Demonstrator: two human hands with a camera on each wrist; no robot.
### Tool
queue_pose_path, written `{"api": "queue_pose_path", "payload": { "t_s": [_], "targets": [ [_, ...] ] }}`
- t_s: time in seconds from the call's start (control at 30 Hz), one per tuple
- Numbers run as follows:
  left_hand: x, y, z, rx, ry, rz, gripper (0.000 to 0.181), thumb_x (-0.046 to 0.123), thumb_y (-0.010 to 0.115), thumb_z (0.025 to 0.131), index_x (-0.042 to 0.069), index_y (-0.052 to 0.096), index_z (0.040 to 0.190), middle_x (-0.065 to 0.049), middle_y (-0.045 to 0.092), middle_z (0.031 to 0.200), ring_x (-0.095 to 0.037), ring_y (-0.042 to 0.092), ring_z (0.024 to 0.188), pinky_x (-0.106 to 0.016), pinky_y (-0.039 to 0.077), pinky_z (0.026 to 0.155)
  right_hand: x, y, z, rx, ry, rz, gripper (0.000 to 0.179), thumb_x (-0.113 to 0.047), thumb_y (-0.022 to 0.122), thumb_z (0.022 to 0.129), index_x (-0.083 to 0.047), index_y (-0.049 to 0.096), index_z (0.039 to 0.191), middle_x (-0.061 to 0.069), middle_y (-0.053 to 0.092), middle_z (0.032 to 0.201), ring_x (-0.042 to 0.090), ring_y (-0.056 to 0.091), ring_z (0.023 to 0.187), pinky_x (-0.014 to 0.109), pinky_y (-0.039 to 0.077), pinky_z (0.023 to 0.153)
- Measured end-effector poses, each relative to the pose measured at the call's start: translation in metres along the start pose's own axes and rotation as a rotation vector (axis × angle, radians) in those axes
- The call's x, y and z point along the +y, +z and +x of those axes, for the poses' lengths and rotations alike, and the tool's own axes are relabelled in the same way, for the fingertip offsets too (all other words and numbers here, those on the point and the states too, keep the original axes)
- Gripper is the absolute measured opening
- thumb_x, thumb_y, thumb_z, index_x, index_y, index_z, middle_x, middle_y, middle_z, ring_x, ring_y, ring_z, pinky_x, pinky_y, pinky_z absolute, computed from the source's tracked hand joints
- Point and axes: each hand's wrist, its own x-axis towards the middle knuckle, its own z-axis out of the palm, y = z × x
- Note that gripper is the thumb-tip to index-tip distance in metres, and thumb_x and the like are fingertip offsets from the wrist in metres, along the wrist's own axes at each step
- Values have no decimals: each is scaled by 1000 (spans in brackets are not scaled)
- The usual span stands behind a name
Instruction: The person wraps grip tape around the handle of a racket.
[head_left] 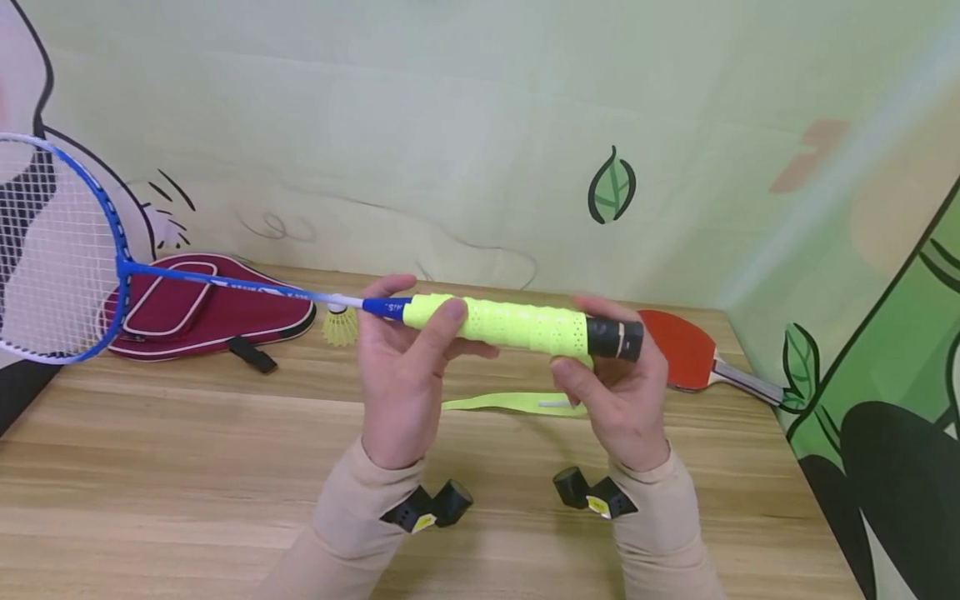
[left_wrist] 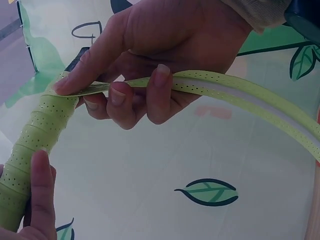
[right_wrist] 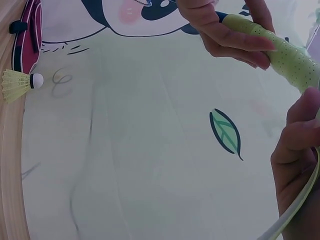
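Observation:
A blue-and-white badminton racket (head_left: 386, 309) is held up level above the table, its strung head at the far left. Perforated neon yellow overgrip tape (head_left: 517, 327) wraps most of the handle; the black butt end (head_left: 615, 339) shows bare. My left hand (head_left: 401, 392) grips the handle near the blue cone, thumb on the wrapped tape. Near the butt, my right hand (head_left: 630, 408) pinches the tape where it leaves the handle. From there a loose tape tail (left_wrist: 215, 85) passes between the right fingers, with a pale strip along it in the left wrist view.
On the wooden table (head_left: 187, 450) lie a maroon racket cover (head_left: 202, 312) at left and a yellow shuttlecock (head_left: 340, 325) beside it. A red table tennis bat (head_left: 678, 350) lies at right, partly behind my right hand. A printed wall (head_left: 450, 150) stands behind the table.

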Motion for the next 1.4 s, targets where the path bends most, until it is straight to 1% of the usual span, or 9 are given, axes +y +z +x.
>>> {"api": "queue_pose_path", "payload": {
  "t_s": [0.23,0.33,0.4,0.47,0.57,0.67,0.77,0.97,1.4],
  "targets": [
    [1,1,0,27,-12,16,39,-7,60,89,12,41,117,-9,65,86,-22,67,74,-39,60,62,1,0,0,23,3,-19,42,-8,76,85,13,55,115,8,63,90,14,53,54,24,38,39],
    [1,1,1,24,1,-9,42,-10,59,87,12,40,119,-13,66,98,-25,68,83,-36,59,70,1,0,0,32,9,-18,40,-10,75,86,12,55,113,7,63,86,15,52,54,24,39,39],
    [0,2,2,-1,26,-48,46,-14,56,85,12,40,121,-18,64,110,-31,67,94,-35,58,78,2,0,0,38,12,-15,38,-11,74,87,11,56,111,7,62,82,15,52,53,25,40,39],
    [-1,2,2,-51,55,-96,51,-17,52,84,13,39,123,-23,60,122,-38,63,105,-36,56,85,3,0,1,42,7,-10,34,-11,72,88,10,57,109,7,61,78,16,51,53,26,40,39],
    [-2,3,1,-120,92,-161,58,-22,47,81,13,37,126,-25,57,127,-44,58,113,-41,53,92,4,0,1,44,-9,-8,27,-6,68,88,10,56,106,7,59,73,16,50,52,26,40,39],
    [-3,3,0,-168,115,-190,61,-23,44,80,12,35,128,-24,58,126,-45,59,112,-45,52,93,4,-1,2,49,-20,-6,25,-5,67,88,10,56,104,7,59,72,16,49,51,27,40,39],
    [-2,2,0,-190,131,-180,61,-23,43,81,11,33,130,-22,61,121,-45,61,107,-47,51,93,5,-1,2,47,-16,-6,32,-11,71,89,11,56,107,7,59,74,15,49,51,26,39,40],
    [-1,2,2,-189,143,-148,58,-24,44,83,10,31,129,-19,64,114,-42,63,104,-46,51,93,4,-4,1,35,9,-29,44,-18,75,87,10,56,115,6,62,82,15,49,51,25,40,40],
    [-2,2,2,-184,169,-135,53,-20,50,87,10,33,127,-18,65,112,-40,65,102,-48,52,92,1,-5,1,10,57,18,53,-11,74,87,11,50,129,8,63,92,17,50,53,25,43,43]
  ]
}}
